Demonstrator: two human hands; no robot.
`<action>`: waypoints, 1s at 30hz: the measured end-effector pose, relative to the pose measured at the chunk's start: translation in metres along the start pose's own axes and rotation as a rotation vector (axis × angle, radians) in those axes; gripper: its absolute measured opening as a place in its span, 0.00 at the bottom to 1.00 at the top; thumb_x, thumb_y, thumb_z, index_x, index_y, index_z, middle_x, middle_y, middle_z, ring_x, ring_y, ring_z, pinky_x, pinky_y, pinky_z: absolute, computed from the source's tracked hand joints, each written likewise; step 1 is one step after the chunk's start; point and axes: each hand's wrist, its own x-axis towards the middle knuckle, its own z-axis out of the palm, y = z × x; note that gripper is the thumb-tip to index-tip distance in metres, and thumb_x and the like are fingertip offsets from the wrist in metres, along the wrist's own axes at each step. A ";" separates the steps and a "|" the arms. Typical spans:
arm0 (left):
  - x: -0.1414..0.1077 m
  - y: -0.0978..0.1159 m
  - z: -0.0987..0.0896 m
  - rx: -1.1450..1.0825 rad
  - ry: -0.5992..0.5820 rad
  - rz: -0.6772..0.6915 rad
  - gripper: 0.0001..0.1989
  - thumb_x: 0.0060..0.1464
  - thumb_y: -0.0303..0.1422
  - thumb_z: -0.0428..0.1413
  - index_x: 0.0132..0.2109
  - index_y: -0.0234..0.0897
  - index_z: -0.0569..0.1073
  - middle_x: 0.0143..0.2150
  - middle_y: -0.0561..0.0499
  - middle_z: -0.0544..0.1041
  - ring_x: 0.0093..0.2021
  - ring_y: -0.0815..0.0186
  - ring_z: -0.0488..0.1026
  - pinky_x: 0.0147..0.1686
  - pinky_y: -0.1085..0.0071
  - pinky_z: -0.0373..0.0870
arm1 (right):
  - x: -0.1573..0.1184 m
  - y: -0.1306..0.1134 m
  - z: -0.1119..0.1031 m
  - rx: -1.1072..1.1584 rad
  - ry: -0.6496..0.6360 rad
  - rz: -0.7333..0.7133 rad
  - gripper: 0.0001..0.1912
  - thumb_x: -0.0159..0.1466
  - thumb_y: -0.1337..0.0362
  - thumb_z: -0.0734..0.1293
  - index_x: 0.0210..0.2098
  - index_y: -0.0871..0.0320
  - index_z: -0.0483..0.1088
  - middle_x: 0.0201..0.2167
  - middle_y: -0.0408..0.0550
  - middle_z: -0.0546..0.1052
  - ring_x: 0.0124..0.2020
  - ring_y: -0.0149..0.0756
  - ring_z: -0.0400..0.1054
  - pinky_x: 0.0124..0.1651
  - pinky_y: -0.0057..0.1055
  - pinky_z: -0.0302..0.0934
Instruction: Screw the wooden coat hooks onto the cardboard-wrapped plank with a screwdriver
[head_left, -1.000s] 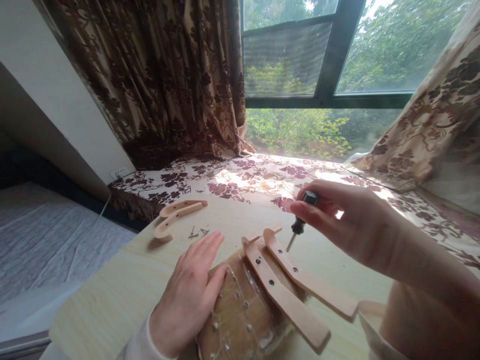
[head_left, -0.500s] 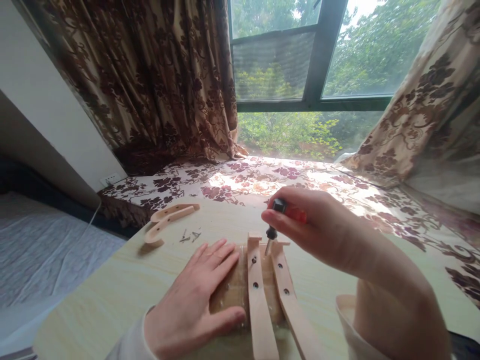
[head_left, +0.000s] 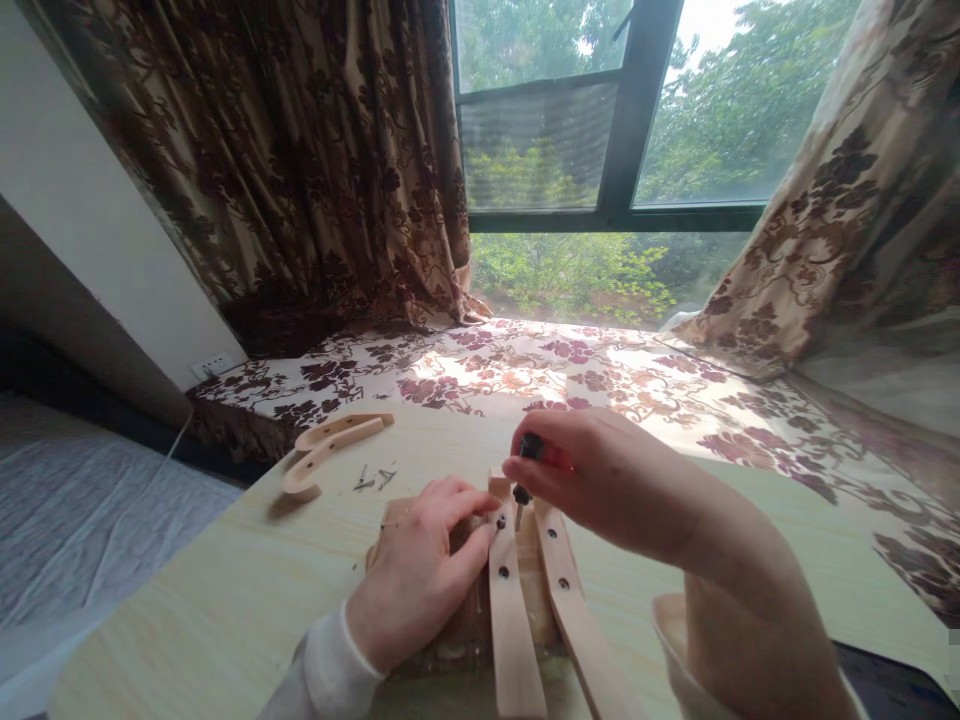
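Gripping the screwdriver [head_left: 530, 448] in your right hand [head_left: 600, 480], set its tip upright on the upper screw [head_left: 501, 523] of the left wooden piece [head_left: 514, 620], 1 of 2 upon the brown package [head_left: 469, 615], your left hand [head_left: 420, 560] narrow beside that screw, though I cannot tell whether it pinches.
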 end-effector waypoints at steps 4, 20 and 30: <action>0.004 0.002 0.005 0.064 -0.007 -0.015 0.05 0.52 0.30 0.53 0.36 0.40 0.73 0.36 0.53 0.73 0.42 0.63 0.69 0.44 0.66 0.64 | 0.002 -0.001 0.004 0.016 0.012 -0.028 0.08 0.62 0.62 0.63 0.29 0.56 0.70 0.25 0.43 0.74 0.27 0.31 0.64 0.33 0.29 0.54; 0.002 -0.010 0.021 0.074 0.112 0.034 0.05 0.57 0.29 0.49 0.32 0.39 0.66 0.34 0.52 0.68 0.38 0.61 0.64 0.39 0.64 0.60 | 0.000 -0.003 0.002 0.056 0.044 -0.021 0.08 0.64 0.60 0.61 0.30 0.54 0.68 0.22 0.39 0.70 0.24 0.30 0.60 0.28 0.29 0.51; 0.003 -0.012 0.025 0.073 0.140 0.028 0.04 0.56 0.27 0.50 0.32 0.39 0.67 0.33 0.52 0.69 0.38 0.61 0.64 0.38 0.64 0.59 | 0.002 -0.006 0.002 0.088 0.039 -0.020 0.08 0.64 0.61 0.62 0.30 0.55 0.68 0.22 0.39 0.69 0.24 0.29 0.60 0.27 0.29 0.51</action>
